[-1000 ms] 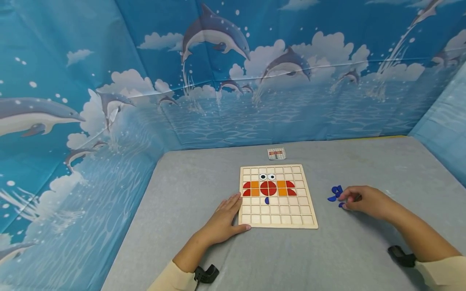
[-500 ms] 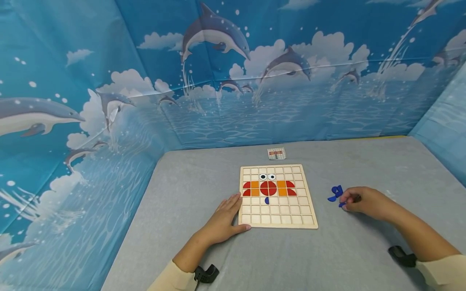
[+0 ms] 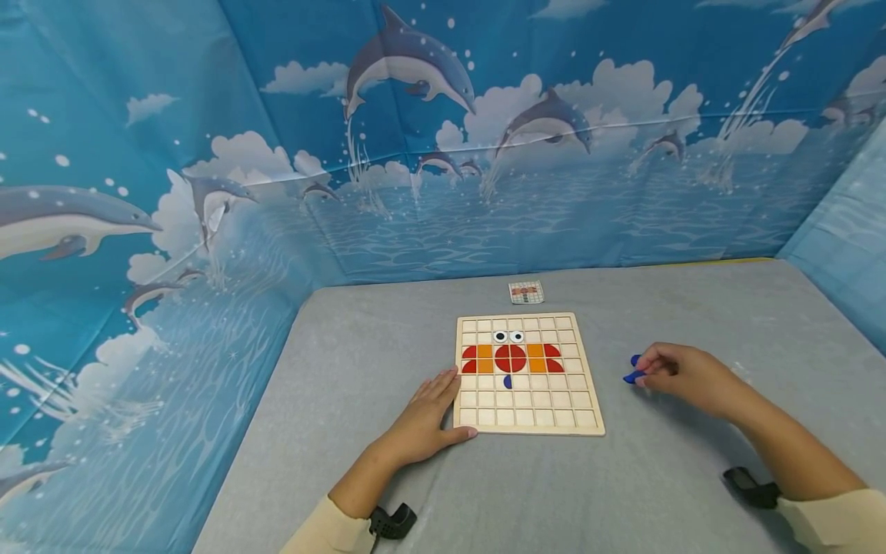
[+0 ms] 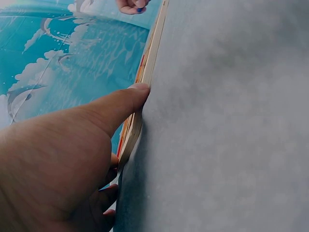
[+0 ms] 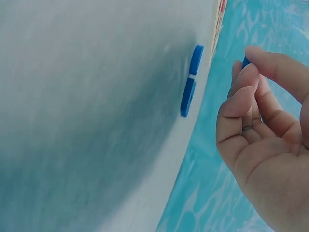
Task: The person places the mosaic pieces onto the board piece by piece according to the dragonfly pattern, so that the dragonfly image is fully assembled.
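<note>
My left hand (image 3: 422, 427) rests flat along the left edge of a wooden grid board (image 3: 574, 416), its thumb on the near edge. In the left wrist view the thumb (image 4: 120, 104) presses the board's side. On the board sit two eye pieces (image 3: 508, 337), a red circle of quarter pieces (image 3: 510, 358), orange squares (image 3: 535, 358), red quarter pieces at both sides, and one blue curved piece (image 3: 507, 382). To the right, my right hand (image 3: 692, 379) pinches a small blue piece (image 5: 245, 62) between thumb and fingers, above loose blue pieces (image 5: 188, 98), partly hidden in the head view.
A small pattern card (image 3: 526, 292) lies behind the board. The grey tabletop (image 3: 360, 346) extends around it. A blue dolphin-printed cloth (image 3: 443, 192) stands behind and at the left and right. A dark wrist device (image 3: 393, 522) sits on each wrist.
My right hand has moved slightly left and away from me over the blue pieces, now with a blue piece pinched in its fingers. My left hand and the board stay put.
</note>
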Available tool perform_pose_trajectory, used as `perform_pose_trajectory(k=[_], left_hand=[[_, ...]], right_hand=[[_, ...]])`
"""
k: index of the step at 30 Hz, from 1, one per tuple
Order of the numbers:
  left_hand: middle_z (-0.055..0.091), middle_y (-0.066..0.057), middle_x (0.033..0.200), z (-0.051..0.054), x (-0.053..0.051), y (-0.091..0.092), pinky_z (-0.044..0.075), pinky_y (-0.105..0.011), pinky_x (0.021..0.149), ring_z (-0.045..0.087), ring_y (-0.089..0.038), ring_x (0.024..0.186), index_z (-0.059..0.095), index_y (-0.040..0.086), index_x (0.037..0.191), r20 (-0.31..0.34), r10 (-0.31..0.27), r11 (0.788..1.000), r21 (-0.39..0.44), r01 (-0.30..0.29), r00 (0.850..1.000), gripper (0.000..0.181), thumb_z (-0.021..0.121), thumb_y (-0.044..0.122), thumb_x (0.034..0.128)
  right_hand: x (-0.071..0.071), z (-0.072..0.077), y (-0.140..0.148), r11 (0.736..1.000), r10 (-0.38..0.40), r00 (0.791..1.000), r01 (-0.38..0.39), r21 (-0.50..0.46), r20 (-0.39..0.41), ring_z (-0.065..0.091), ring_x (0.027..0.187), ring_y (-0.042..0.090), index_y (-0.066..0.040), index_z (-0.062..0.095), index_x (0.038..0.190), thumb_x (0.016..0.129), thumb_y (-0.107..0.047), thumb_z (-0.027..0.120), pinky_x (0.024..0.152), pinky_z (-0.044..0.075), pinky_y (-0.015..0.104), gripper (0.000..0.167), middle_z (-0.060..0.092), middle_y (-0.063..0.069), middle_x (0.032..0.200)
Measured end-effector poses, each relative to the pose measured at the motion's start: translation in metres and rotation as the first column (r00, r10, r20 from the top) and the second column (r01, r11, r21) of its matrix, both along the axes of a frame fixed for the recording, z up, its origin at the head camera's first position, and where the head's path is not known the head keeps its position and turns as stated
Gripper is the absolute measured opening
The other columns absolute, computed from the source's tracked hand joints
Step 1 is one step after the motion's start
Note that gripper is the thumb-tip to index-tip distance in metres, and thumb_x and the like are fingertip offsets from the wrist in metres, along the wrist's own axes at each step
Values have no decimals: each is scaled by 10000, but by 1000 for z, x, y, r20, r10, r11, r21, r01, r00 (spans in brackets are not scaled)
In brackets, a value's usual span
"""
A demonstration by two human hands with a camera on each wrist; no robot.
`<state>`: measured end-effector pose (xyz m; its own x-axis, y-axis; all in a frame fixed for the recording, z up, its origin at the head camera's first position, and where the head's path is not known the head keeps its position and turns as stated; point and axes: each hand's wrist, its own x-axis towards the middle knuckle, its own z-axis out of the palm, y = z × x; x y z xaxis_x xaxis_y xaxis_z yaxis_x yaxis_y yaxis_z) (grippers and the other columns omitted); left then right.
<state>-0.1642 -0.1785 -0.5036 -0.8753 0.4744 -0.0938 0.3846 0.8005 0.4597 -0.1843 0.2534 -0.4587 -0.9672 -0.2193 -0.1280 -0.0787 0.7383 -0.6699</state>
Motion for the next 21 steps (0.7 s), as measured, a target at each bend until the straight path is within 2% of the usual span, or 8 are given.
perform_pose_trajectory(k=[15,21], left_hand=[[156,-5,1714,0,0,0,144,-446,1303,147,-189,1592,239,82,1613,9,1,1000,1,-1,1000,944,680,546,919],[158,-6,1714,1,1,0,146,-452,1302,147,-191,1592,238,84,1614,7,1,1000,-1,0,1000,945,681,547,919]], right_hand=[[-1,10,-31,996,30,999,-33,-77,-38,581,760,78,-81,670,1016,927,-171,727,629,503,224,139,670,31,888],[-5,10,-47,996,56,998,-57,-64,-25,591,826,156,-74,718,1115,942,-154,702,655,536,232,191,681,41,963]])
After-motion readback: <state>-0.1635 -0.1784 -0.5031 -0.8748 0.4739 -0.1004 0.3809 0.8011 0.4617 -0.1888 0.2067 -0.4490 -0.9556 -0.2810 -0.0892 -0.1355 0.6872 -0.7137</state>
